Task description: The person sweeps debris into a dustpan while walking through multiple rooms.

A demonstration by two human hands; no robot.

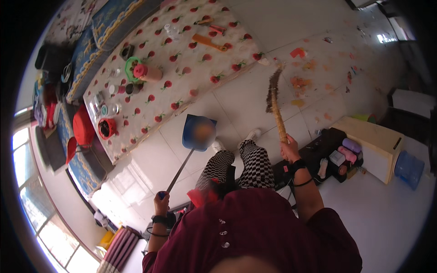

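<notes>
My left hand (161, 202) grips the end of the long handle of a blue dustpan (188, 137). The pan rests low near my left shoe, and a blurred patch hides what lies in it. In my right hand (290, 148) is a short broom (280, 124) with a pale, bound handle. Its dark bristles (272, 92) point away from me, over or on the floor tiles; contact cannot be told. Beyond the bristles, orange scraps (300, 83), a red piece (297, 52) and other small litter lie scattered over the pale tiled floor (239, 88).
A table with a strawberry-print cover (191, 78) stands at the left, bearing a pink-capped bottle (148, 73), jars and an orange comb-like object (206, 41). Blue sofas (82, 61) line its far side. A cream cabinet (368, 143) and a blue water jug (409, 169) stand right.
</notes>
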